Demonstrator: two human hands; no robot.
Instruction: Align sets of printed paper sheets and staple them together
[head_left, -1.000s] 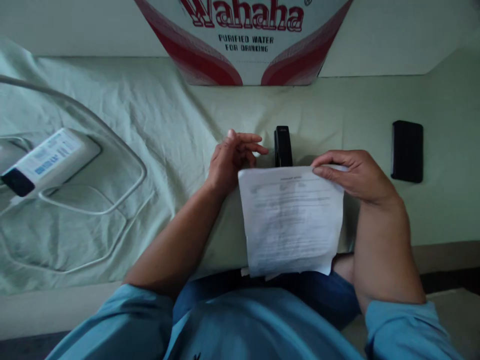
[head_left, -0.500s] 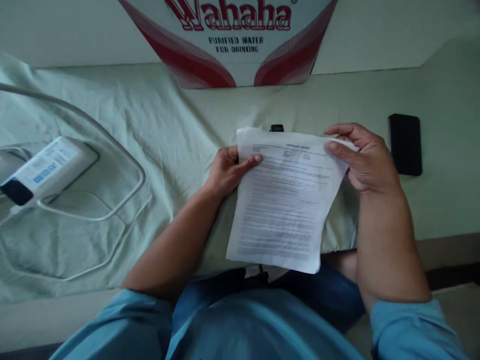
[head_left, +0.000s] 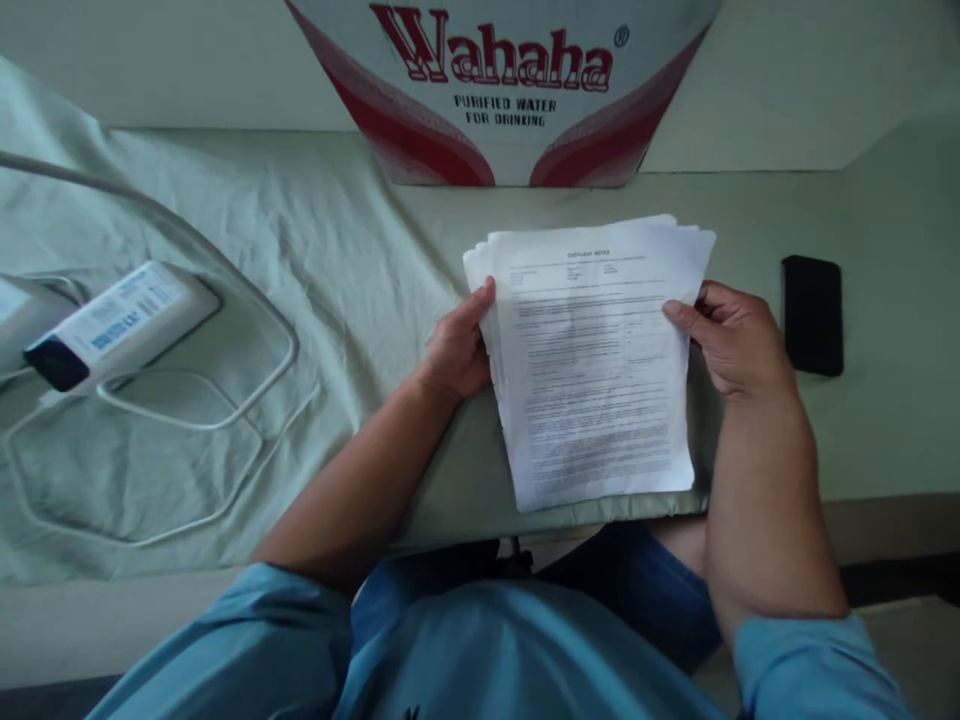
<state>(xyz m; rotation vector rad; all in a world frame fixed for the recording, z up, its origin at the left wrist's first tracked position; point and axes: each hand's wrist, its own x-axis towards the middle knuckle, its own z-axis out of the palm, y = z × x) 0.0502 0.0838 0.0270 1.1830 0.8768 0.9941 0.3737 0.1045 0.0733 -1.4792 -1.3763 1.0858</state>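
Two hands [head_left: 457, 350] [head_left: 731, 335] hold papers [head_left: 596, 370] above a cloth-covered table [head_left: 315, 250] before a box [head_left: 499, 90].

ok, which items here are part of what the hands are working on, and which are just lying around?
In hand:
- stack of printed sheets, held at both side edges
- left hand on its left edge
- right hand on its right edge

Lying about:
- black phone, right of the sheets
- Wahaha water carton behind
- white charger and its cable, far left
- green cloth underneath

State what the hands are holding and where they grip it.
A stack of printed papers: the left hand grips its left edge, the right hand its right edge.
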